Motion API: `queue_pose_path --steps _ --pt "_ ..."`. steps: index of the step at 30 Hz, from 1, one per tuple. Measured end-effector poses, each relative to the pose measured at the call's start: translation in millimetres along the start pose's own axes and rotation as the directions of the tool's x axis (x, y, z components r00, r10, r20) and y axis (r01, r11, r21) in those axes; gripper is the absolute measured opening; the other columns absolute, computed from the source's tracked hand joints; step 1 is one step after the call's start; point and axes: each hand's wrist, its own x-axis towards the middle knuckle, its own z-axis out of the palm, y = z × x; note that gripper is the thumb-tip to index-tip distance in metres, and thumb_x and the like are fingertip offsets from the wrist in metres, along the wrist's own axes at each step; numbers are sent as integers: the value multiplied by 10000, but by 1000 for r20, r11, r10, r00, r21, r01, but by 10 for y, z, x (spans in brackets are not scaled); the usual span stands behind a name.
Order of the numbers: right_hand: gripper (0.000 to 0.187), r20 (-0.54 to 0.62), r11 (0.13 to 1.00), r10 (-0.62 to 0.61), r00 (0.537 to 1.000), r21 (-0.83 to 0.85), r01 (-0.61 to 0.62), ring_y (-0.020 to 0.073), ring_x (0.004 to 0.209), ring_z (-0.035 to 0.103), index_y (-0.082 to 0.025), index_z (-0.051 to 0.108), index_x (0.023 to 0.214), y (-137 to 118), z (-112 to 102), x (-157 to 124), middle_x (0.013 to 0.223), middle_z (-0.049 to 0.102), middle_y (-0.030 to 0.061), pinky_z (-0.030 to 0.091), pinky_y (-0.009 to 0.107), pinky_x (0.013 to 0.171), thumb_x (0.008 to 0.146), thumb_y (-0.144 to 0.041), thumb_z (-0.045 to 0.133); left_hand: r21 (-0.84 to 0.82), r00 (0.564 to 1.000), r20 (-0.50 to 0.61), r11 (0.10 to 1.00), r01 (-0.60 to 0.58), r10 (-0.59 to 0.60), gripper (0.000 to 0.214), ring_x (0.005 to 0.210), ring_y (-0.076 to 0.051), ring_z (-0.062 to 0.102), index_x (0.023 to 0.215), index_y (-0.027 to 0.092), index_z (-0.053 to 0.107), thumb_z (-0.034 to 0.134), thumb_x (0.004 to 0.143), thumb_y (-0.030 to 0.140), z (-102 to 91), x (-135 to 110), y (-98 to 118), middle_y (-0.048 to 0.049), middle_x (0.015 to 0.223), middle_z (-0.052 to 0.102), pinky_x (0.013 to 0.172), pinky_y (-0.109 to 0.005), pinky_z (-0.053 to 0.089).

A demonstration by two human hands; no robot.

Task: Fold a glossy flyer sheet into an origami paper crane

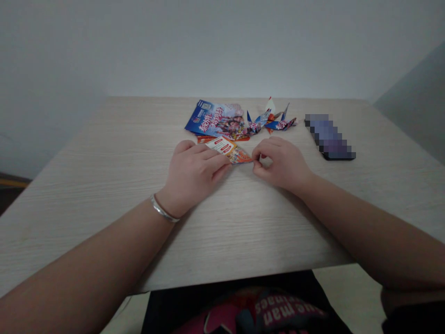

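I read the step in hand as a crease being set in a folded paper (231,150) with red and orange print. It lies flat on the pale wood counter (104,153), between the two hands and touching both. The left hand (194,169) lies over the paper's near-left part, its grip loose and mostly open, with the fingers stretched along the paper's near edge and pressing it down rather than closing around it. A silver bracelet (162,211) sits on that wrist. The right hand (280,162) has its grip closed tight — thumb and forefinger pinch the paper's pointed right tip, the other fingers curled in.

Just beyond the paper lies a stack of printed sheets (213,119), with several finished paper figures (274,119) beside it to the right and a dark phone (329,138) well off to the right.

As I judge it, the next move calls for a steady left hand so the paper cannot slide — and for the right fingertips to run firmly along the fold from the tip, layers kept aligned. How neatly the edges meet under the fingers I cannot tell.
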Motion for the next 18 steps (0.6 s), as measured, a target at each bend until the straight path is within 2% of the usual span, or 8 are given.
queue_pose_path --steps 5,11,15,18 --pt "73 -18 1000 -11 1000 9 12 225 840 621 -228 609 776 99 -35 -32 836 700 44 458 349 781 761 -165 576 5 1000 10 1000 3 -3 359 817 -220 662 804 233 704 470 1034 377 -3 -20 -26 -12 840 773 769 -412 384" --pt "56 -148 992 115 982 64 -107 216 782 616 -231 590 766 252 -63 -59 789 661 37 470 359 759 754 -181 568 26 999 -11 998 50 -50 362 813 -208 662 823 238 695 447 1044 381 15 -44 -77 -16 822 765 789 -402 377" --pt "74 -130 993 -7 992 120 23 240 900 638 -232 654 900 183 -33 -46 927 716 61 479 400 859 841 -250 612 22 998 4 998 57 -57 352 858 -221 667 862 245 699 445 1045 405 -4 -35 -69 -23 855 769 806 -415 381" --pt "105 -136 988 -96 986 110 111 229 912 639 -237 675 872 111 3 -40 912 728 50 473 395 871 919 -257 583 20 998 6 997 68 -68 346 920 -244 667 873 252 702 452 1043 419 -34 -33 -57 -27 910 780 842 -448 390"
